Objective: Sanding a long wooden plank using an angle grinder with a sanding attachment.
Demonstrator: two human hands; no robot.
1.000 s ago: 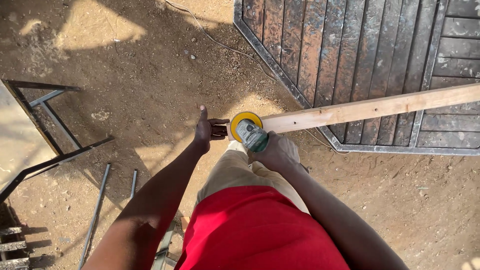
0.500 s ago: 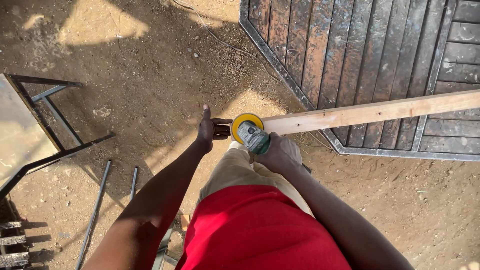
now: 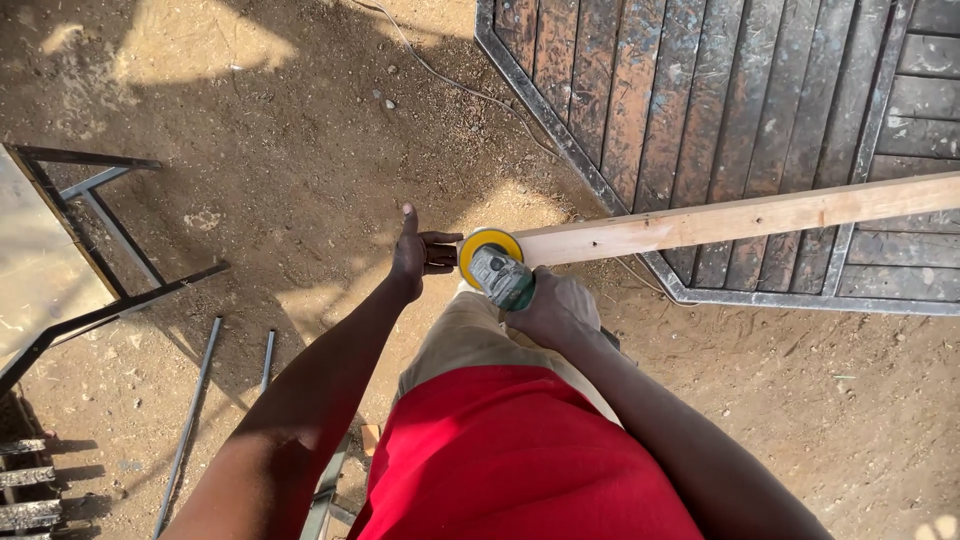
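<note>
**Angle grinder meeting the end of a wooden plank**

The right hand (image 3: 558, 308) is gripping the grey-green body of an angle grinder (image 3: 497, 268), fingers wrapped tight around the housing. The grinder's yellow disc (image 3: 480, 243) is sitting right against the near end of a long pale wooden plank (image 3: 740, 217). The plank is running off toward the right edge of the view, tilting slightly upward as it goes, and its far part is passing over a dark metal gate panel (image 3: 720, 100) that is lying flat on the dirt ground (image 3: 280, 130).

The left hand (image 3: 418, 255) is sitting just to the left of the disc, thumb sticking up and away from the other fingers, which are curled together toward the tool. Whether they are clamping a side handle or only touching the grinder head cannot be told, since the disc is hiding that spot.

The person is wearing a red shirt (image 3: 520, 460) and tan trousers (image 3: 465, 335), both filling the lower middle of the view. A thin cable (image 3: 470, 85) is trailing across the dirt near the gate's corner. At the left edge a metal table frame (image 3: 90, 200) is standing, and two thin steel rods (image 3: 190, 420) are lying on the ground beside it.
</note>
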